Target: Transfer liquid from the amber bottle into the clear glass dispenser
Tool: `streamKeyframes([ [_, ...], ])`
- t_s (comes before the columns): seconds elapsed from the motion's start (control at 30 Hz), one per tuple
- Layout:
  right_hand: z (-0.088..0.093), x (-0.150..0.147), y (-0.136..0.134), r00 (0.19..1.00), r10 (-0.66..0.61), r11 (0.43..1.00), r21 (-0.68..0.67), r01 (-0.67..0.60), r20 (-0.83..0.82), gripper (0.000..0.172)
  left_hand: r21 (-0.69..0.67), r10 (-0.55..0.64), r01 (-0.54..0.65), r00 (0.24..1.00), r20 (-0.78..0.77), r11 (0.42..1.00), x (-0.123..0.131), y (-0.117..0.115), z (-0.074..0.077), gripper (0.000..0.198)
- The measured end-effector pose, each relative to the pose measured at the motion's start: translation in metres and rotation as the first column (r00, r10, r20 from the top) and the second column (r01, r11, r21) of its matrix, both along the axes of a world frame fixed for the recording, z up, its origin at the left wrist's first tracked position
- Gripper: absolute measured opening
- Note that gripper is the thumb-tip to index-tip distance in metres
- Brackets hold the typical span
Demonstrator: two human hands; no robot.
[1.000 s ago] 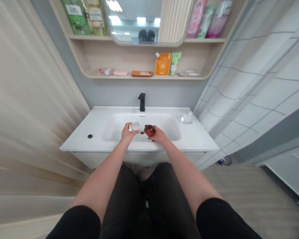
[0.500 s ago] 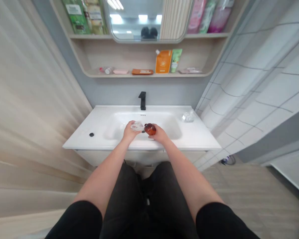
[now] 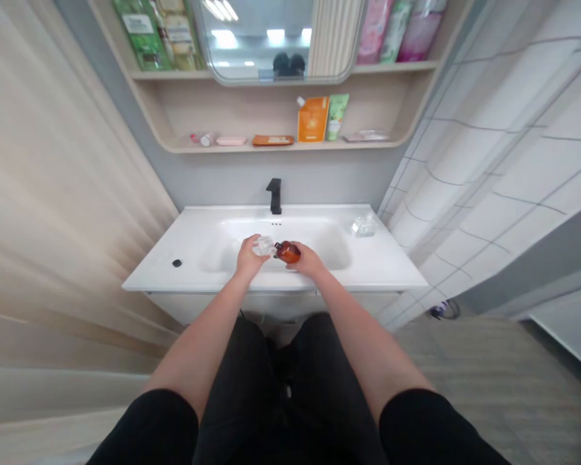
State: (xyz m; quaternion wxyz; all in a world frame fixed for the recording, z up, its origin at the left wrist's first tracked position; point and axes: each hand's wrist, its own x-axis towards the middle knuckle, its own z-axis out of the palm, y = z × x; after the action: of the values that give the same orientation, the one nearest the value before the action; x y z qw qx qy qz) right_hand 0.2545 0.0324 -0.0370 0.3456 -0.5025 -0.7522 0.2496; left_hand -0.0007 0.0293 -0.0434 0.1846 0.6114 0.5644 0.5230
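Over the front of the white sink (image 3: 213, 248), my left hand (image 3: 247, 257) is closed around a small clear container (image 3: 263, 246), whose exact kind I cannot make out. My right hand (image 3: 308, 259) grips an amber bottle (image 3: 288, 252), tilted on its side with its dark neck pointing left. That neck is right at the clear container's edge; whether they touch I cannot tell. Any liquid passing between them is too small to see.
A black faucet (image 3: 275, 196) stands behind the basin. On the counter lie a small black cap-like disc (image 3: 177, 263) at left and a clear glass-like object (image 3: 363, 226) at right. Above, the shelf holds an orange pouch (image 3: 313, 120), a green tube (image 3: 337, 117) and several small items.
The amber bottle has tipped further, its neck now turned left against the clear container. The clear container has tilted a little in my left hand. The view has shifted slightly.
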Motion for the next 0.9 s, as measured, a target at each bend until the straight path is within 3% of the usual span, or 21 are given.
streamKeyframes([
  [0.23, 0.0, 0.0, 0.0, 0.999, 0.04, 0.999, 0.001, -0.04, 0.01, 0.097, 0.03, -0.007, 0.011, 0.991, -0.134, 0.999, 0.0, -0.008, 0.009, 0.083],
  [0.9, 0.002, -0.001, 0.0, 0.997, 0.025, 1.0, -0.019, -0.024, 0.07, 0.094, 0.021, -0.01, 0.017, 0.951, -0.309, 1.0, 0.004, -0.019, 0.022, 0.082],
])
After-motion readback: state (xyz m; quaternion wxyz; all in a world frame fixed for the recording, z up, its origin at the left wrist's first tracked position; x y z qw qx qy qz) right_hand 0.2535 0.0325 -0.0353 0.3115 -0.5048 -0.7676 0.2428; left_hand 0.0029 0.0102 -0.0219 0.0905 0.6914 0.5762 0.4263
